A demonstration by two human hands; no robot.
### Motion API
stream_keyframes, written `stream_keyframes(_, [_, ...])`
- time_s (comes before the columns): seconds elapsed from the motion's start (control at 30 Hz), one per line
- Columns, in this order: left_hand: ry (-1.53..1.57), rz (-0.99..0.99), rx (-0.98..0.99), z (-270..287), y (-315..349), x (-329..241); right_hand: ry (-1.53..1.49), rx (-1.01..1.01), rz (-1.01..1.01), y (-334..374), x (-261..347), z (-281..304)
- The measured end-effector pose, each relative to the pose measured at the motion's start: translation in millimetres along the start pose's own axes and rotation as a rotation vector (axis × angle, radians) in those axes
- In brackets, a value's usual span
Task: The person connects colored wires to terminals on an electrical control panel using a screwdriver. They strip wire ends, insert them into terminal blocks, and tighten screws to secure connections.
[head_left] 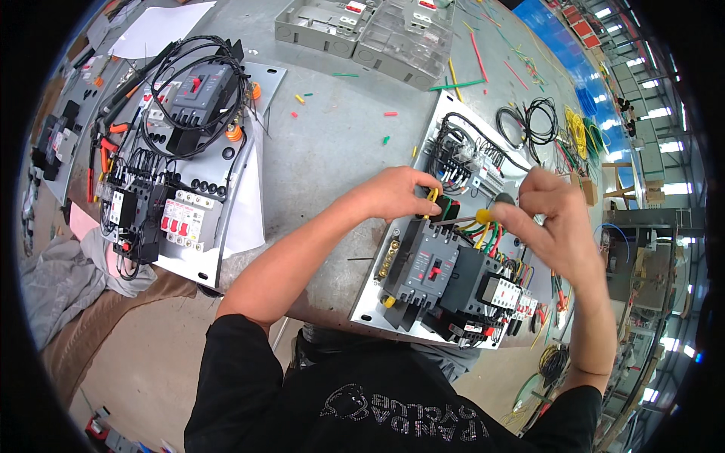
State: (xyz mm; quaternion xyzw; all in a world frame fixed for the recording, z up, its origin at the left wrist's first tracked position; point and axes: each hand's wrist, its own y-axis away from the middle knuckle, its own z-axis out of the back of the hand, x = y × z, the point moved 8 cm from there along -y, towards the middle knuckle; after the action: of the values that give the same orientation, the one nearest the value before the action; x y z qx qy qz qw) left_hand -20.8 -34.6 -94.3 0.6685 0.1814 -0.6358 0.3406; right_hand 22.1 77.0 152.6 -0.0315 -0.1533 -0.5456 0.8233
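A metal mounting plate carrying electrical parts lies at the table's near edge, in front of me. On it sits a grey circuit breaker with a red toggle. My left hand pinches a yellow wire at the breaker's far end. In my right hand is a screwdriver with a yellow and dark handle, its shaft pointing left toward the breaker's terminals. Whether its tip sits in a screw is too small to tell. Green, red and yellow wires run beside the breaker, next to a black contactor.
On the left, a second mounting plate holds a breaker, coiled black cable and tools. Grey plastic enclosures stand at the back. Wire scraps are scattered across the table. Loose black cable lies at the right.
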Motion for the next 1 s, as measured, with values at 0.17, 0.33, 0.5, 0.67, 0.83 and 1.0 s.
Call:
stream_keyframes(0.17, [-0.018,0.001,-0.01,0,0,0,-0.619,0.141,-0.287,10,-22,-36])
stream_keyframes(0.33, [-0.033,-0.05,-0.032,2,-2,2,-0.366,0.091,-0.056,9,7,-4])
stream_keyframes(0.5, [-0.047,-0.051,-0.034,3,-2,1,-0.165,0.242,0.234,18,23,12])
stream_keyframes(0.67, [-0.01,-0.008,-0.021,2,2,-3,0.118,0.15,0.324,20,35,14])
stream_keyframes(0.83, [-0.025,-0.037,-0.033,2,-1,1,0.211,-0.007,0.405,6,55,14])
stream_keyframes(1.0, [-0.011,-0.045,-0.026,1,-5,5,-0.234,-0.003,-0.186,-8,-5,-22])
